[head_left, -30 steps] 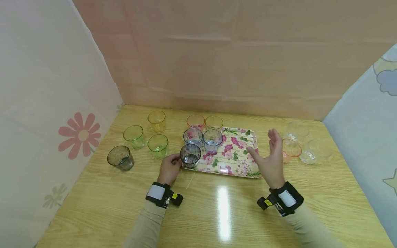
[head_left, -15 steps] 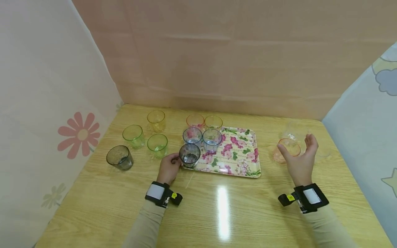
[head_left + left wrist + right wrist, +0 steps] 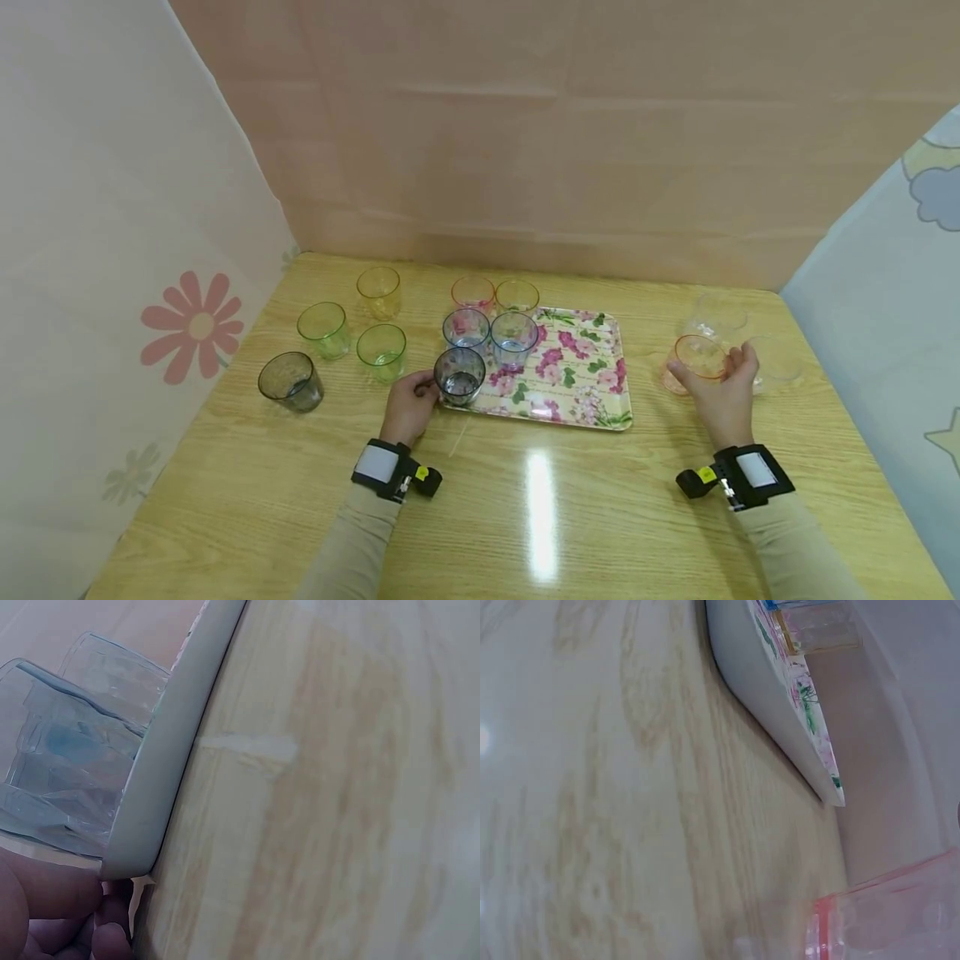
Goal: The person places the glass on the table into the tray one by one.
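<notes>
My left hand (image 3: 409, 410) is at the front left corner of the flowered tray (image 3: 592, 392). Seen from the left wrist, its curled fingers (image 3: 56, 889) pinch that corner. Just beside it, a dark grey glass (image 3: 460, 379) stands on the tray, close to two bluish glasses (image 3: 513, 343), a red-rimmed glass (image 3: 473, 293) and a yellow one (image 3: 517, 296). To the right of the tray, my right hand (image 3: 726, 408) holds an orange-red-rimmed glass (image 3: 697, 354), thumb on its left side and fingers on its right. The right wrist view shows part of this glass (image 3: 900, 919).
Clear glasses (image 3: 716, 315) stand behind and to the right of my right hand. Left of the tray are a yellow glass (image 3: 380, 296), two green glasses (image 3: 382, 354) and another grey glass (image 3: 292, 383). Cloth walls rise around the wooden table (image 3: 600, 517).
My right hand has moved right from over the tray's edge to the orange-red-rimmed glass, and its fingers have closed in around it. The left hand has stayed at the tray corner.
</notes>
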Demonstrator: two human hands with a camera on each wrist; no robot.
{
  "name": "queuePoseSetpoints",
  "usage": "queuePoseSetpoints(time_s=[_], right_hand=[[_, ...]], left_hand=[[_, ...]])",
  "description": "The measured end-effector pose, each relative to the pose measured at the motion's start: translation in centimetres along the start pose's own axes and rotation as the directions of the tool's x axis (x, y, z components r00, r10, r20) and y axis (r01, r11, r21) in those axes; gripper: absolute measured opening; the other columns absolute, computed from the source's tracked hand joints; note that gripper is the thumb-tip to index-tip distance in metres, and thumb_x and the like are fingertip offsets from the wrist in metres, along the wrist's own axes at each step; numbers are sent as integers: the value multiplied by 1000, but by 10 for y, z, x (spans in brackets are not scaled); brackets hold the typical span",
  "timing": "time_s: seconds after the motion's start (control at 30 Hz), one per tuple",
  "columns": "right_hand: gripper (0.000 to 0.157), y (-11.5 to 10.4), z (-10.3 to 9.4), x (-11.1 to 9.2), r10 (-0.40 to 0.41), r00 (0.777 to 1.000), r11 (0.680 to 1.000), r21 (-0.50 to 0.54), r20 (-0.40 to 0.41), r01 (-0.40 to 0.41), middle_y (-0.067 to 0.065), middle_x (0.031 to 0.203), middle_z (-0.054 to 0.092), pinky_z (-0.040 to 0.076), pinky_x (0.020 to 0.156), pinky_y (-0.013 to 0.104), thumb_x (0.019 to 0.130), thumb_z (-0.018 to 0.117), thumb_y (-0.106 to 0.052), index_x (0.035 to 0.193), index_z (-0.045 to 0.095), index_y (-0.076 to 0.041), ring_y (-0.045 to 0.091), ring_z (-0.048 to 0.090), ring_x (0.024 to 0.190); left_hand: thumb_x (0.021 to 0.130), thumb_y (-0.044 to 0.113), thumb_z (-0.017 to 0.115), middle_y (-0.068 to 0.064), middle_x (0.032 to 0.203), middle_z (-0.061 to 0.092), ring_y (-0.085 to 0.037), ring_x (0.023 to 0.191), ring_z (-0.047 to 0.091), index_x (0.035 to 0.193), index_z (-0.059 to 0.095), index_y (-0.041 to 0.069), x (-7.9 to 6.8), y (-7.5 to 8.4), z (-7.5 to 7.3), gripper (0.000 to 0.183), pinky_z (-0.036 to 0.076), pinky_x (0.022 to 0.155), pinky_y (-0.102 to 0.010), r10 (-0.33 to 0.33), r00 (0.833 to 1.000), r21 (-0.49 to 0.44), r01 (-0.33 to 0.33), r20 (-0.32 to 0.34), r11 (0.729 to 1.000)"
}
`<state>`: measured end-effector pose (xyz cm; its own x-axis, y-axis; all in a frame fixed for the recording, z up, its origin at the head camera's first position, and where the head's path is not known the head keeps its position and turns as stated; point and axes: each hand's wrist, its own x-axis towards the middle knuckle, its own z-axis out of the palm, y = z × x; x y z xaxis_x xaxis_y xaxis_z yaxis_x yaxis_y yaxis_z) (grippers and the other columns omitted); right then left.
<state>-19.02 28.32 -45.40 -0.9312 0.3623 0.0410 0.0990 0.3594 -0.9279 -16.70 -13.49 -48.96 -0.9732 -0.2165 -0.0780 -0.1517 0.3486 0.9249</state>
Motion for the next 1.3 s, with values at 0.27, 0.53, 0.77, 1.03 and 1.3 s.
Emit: queuePoseSetpoints(time_s=[0.27, 0.53, 0.77, 1.03, 1.3], right_hand=[[107, 14, 3, 4, 24, 999, 999, -26, 26, -23, 17, 155, 3, 9, 113, 44, 81, 72, -34, 149, -8, -16, 27, 6, 141], [100, 19, 6, 3, 26, 999, 997, -67, 26, -25, 18, 152, 13, 20, 109, 50, 84, 69, -38, 150, -1, -10, 34, 18, 137], [90, 22, 8, 5, 42, 999, 997, -58, 18, -41, 17, 149, 20, 26, 106, 47, 85, 66, -38, 148, 9, -8, 32, 26, 132], [80, 21, 11, 6, 31, 999, 998, -57, -12, -31, 14, 138, 32, 29, 103, 36, 86, 66, -36, 142, 20, -5, 25, 33, 123], [80, 21, 11, 5, 41, 999, 998, -57, -10, -41, 14, 137, 32, 29, 103, 34, 85, 66, -36, 143, 19, -7, 25, 33, 123]], left_hand=[[91, 3, 58, -9, 85, 64, -16, 71, 54, 107, 68, 2, 0, 1, 0, 19, 45, 62, -28, -1, 1000, 6, 1, -3, 1000], [91, 2, 58, -10, 87, 64, -16, 70, 54, 107, 68, 2, 0, -1, 1, 18, 45, 62, -28, -9, 1000, -32, 9, 8, 999], [91, 2, 58, -10, 88, 65, -16, 70, 53, 107, 68, 2, 0, -1, 0, 19, 45, 62, -28, -8, 1000, -26, 8, 4, 1000], [91, 4, 58, -10, 91, 65, -16, 72, 53, 108, 68, 3, -1, 2, -1, 19, 44, 62, -28, -17, 1000, -3, 17, 4, 1000], [91, 4, 58, -10, 91, 65, -17, 74, 54, 108, 68, 3, 0, 0, 0, 19, 44, 63, -28, -18, 1000, 4, 18, -2, 1000]])
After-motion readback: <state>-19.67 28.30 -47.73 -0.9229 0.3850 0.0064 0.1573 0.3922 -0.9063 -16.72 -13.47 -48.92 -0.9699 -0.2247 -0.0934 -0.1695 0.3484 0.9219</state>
